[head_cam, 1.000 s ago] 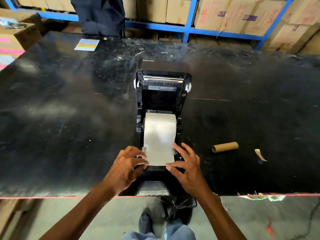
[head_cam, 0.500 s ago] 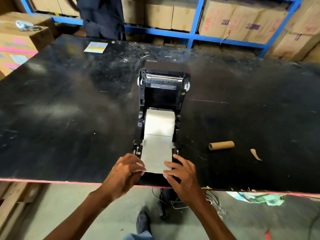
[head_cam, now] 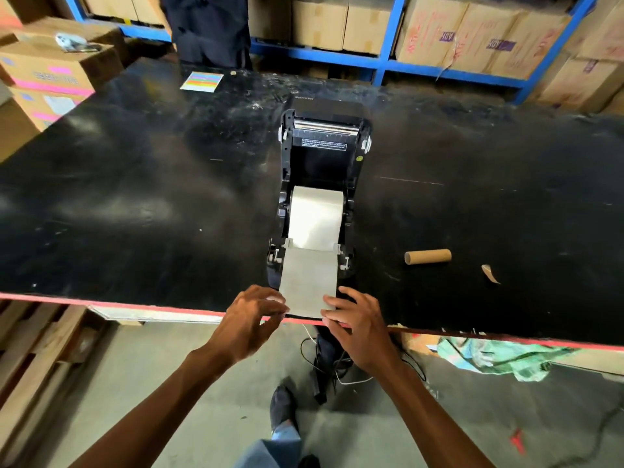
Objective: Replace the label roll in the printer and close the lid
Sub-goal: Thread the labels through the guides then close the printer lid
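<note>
A black label printer (head_cam: 297, 265) sits at the near edge of the black table (head_cam: 135, 197), its lid (head_cam: 324, 143) swung up and back. Inside lies a white label roll (head_cam: 315, 217), and a strip of its paper (head_cam: 309, 282) runs forward out over the printer's front. My left hand (head_cam: 253, 319) pinches the strip's left corner. On the strip's right corner my right hand (head_cam: 358, 319) does the same. An empty brown cardboard core (head_cam: 427, 256) rests on the table to the right.
A torn scrap of paper (head_cam: 490, 274) lies beyond the core. A striped coloured sheet (head_cam: 202, 81) sits at the table's far side, where a person in dark clothes (head_cam: 207, 28) stands. Cardboard boxes (head_cam: 57, 67) and blue shelving (head_cam: 381, 62) surround the table. Cables (head_cam: 332, 363) hang under the edge.
Both hands have drawn the paper strip further toward me, so more of it lies out over the printer's front. The view has pulled back from the table.
</note>
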`<move>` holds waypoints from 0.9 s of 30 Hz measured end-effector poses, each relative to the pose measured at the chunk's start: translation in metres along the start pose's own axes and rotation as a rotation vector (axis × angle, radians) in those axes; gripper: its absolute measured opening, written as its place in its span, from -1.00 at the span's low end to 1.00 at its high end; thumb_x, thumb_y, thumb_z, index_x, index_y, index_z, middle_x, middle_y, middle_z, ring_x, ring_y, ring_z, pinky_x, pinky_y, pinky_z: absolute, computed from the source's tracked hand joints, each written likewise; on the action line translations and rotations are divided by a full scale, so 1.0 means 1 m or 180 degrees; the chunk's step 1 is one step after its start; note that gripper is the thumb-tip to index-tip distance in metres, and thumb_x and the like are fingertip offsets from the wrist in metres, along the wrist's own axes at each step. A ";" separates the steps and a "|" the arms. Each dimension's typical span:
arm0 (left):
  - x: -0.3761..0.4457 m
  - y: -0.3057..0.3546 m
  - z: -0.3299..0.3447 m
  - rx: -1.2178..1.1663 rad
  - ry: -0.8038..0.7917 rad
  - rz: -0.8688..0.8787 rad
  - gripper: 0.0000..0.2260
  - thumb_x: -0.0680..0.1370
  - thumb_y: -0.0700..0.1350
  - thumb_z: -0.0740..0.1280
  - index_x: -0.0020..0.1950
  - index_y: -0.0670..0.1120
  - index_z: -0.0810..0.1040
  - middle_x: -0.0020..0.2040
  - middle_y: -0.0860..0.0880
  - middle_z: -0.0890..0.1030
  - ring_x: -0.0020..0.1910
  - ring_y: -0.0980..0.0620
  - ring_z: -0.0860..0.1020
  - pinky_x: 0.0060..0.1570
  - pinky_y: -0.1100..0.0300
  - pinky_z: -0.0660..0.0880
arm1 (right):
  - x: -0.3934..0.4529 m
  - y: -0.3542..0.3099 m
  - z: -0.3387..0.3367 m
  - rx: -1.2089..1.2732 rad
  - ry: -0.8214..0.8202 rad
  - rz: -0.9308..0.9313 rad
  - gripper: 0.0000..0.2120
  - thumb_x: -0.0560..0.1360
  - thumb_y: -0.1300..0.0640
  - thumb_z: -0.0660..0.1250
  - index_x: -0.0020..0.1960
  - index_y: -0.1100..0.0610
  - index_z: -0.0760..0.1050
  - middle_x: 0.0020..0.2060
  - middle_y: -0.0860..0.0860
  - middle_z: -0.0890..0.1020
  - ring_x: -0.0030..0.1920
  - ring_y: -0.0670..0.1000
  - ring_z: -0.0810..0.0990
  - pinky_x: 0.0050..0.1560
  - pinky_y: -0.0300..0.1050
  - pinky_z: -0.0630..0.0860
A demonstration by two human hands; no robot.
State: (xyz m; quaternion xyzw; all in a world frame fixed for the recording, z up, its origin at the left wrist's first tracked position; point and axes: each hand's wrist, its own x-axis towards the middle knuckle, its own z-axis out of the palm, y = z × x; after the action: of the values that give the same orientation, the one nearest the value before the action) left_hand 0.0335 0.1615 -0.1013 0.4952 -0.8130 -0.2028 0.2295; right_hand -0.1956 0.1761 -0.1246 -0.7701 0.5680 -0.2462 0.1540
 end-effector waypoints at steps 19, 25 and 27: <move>0.075 -0.022 -0.032 -0.2528 -0.0027 -0.2727 -0.50 0.60 0.18 0.09 0.17 -0.20 0.58 0.10 -0.17 0.65 0.00 -0.06 0.63 0.14 0.07 0.51 | 0.261 -0.017 -0.148 -0.0212 0.0925 -0.0234 -0.66 0.51 0.05 0.30 0.25 0.13 0.52 0.27 0.13 0.56 0.30 0.15 0.45 0.33 0.11 0.32; 0.082 -0.028 -0.042 -0.2432 -0.0291 -0.2757 -0.47 0.61 0.16 0.07 0.17 -0.24 0.58 0.08 -0.21 0.66 0.06 -0.11 0.63 0.20 0.00 0.52 | 0.296 -0.005 -0.137 -0.0898 0.0565 0.0173 -0.59 0.60 -0.06 0.08 0.33 0.12 0.44 0.41 0.13 0.40 0.42 0.12 0.32 0.35 0.06 0.17; 0.083 -0.030 -0.041 -0.2420 -0.0311 -0.2745 -0.47 0.60 0.17 0.08 0.16 -0.24 0.59 0.07 -0.21 0.66 0.04 -0.09 0.63 0.20 0.00 0.52 | 0.284 -0.006 -0.132 -0.0748 0.1031 0.0025 -0.64 0.61 0.00 0.10 0.18 0.16 0.57 0.32 0.14 0.52 0.34 0.13 0.42 0.29 0.01 0.19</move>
State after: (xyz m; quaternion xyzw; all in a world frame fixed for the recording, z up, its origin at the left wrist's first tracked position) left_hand 0.0452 0.0697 -0.0706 0.6547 -0.4172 -0.5786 0.2500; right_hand -0.1979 -0.0862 0.0462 -0.7309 0.6132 -0.2983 -0.0294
